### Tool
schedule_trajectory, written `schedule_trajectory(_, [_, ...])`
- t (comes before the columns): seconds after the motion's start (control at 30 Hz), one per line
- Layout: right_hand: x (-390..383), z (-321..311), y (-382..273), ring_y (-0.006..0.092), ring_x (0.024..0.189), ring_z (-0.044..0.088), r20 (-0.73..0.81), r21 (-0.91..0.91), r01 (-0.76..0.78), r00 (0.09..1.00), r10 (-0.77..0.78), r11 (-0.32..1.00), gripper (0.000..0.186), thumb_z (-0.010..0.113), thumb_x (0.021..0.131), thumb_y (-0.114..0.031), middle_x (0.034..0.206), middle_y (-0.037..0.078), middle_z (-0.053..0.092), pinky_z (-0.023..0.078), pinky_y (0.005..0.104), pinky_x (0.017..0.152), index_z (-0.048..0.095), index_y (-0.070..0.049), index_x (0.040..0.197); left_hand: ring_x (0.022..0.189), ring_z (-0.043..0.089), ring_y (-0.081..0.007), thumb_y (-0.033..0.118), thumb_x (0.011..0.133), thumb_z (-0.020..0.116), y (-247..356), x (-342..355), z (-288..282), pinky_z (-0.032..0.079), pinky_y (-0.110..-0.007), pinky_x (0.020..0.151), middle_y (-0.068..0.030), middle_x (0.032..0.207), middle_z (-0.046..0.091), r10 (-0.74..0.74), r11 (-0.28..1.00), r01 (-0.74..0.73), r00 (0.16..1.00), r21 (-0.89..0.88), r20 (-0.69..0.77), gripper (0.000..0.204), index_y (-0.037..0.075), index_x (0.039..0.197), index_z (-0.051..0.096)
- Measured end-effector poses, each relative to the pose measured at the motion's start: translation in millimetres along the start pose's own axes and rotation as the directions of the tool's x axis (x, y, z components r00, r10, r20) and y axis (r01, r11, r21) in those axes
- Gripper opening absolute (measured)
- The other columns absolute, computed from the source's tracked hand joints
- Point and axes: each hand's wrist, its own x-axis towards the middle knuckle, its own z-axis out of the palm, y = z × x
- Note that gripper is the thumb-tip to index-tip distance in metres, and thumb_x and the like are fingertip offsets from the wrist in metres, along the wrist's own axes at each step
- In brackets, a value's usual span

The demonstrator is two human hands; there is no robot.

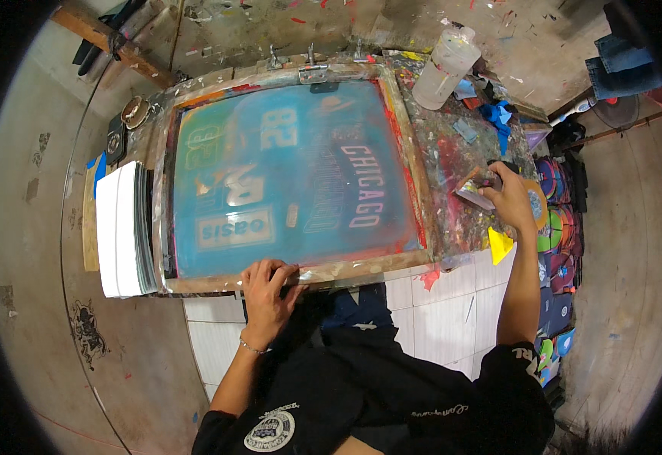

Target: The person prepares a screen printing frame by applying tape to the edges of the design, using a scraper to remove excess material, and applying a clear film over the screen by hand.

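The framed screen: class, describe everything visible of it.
The framed screen is a rectangle of blue mesh carrying pale lettering and figures, greenish toward the far left. Its paint-stained frame looks wooden, red-smeared along the right. It lies roughly level over the worktable; the left hand touches its near edge, a metal clamp its far edge.

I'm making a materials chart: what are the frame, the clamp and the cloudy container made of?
Frame: probably wood, dull and paint-stained, since its edges look brown and worn.
Clamp: likely metal; it's silvery and shiny.
Container: seems plastic, whitish and see-through-ish.
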Motion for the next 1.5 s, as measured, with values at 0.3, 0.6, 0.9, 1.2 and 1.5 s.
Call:
schedule_trajectory(0.3, [98.9,51.0,-122.0,0.0307,0.092,0.065,-0.039,0.322,0.461,0.879,-0.475,0.827,0.040,0.072,0.076,-0.007,0.097,0.019,0.068,0.049,0.0386,0.084,0.059,-0.001,0.114,0.089,0.052,-0.0244,0.018,0.070,0.083,3.2,2.1,0.8,0.034,-0.037,0.082,-0.0058,0.097,0.059,0.016,1.000,-0.016,1.000,0.008,-0.004,0.038,0.010,0.104,0.067])
schedule_trajectory(0.6, [141.5,115.4,-149.7,0.0410,0.093,0.063,0.028,0.192,0.529,0.839,-0.544,0.826,0.039,0.071,0.075,-0.005,0.096,0.024,0.066,0.048,0.0446,0.083,0.061,0.001,0.112,0.091,0.053,-0.0250,0.017,0.070,0.081,2.9,0.0,2.6,0.036,-0.038,0.084,-0.0062,0.098,0.060,-0.001,1.000,0.000,1.000,-0.017,-0.018,0.037,0.010,0.103,0.067])
schedule_trajectory(0.9, [145.6,109.9,-155.5,0.0428,0.094,0.063,0.073,0.176,0.556,0.815,-0.574,0.812,0.039,0.072,0.074,-0.005,0.094,0.027,0.066,0.048,0.0466,0.081,0.060,0.002,0.110,0.092,0.054,-0.0259,0.017,0.070,0.081,2.8,-0.1,3.2,0.035,-0.038,0.084,-0.0075,0.099,0.060,0.001,1.000,-0.001,1.000,-0.001,-0.007,0.037,0.009,0.104,0.066])
schedule_trajectory(1.2, [149.4,117.2,-149.3,0.0425,0.095,0.062,0.079,0.170,0.528,0.834,-0.546,0.832,0.040,0.072,0.074,-0.007,0.096,0.026,0.066,0.048,0.0464,0.082,0.059,0.000,0.111,0.094,0.055,-0.0245,0.018,0.072,0.081,2.7,0.8,3.0,0.035,-0.038,0.084,-0.0057,0.100,0.060,-0.003,1.000,0.003,1.000,0.018,-0.009,0.037,0.011,0.105,0.065])
schedule_trajectory(1.5, [147.4,116.7,-150.1,0.0415,0.097,0.062,0.075,0.159,0.546,0.824,-0.561,0.823,0.041,0.071,0.075,-0.009,0.098,0.025,0.066,0.047,0.0457,0.084,0.058,0.000,0.113,0.094,0.054,-0.0246,0.017,0.072,0.081,2.8,-1.2,2.4,0.036,-0.038,0.085,-0.0053,0.100,0.059,-0.004,1.000,0.004,1.000,0.016,-0.023,0.037,0.011,0.104,0.066])
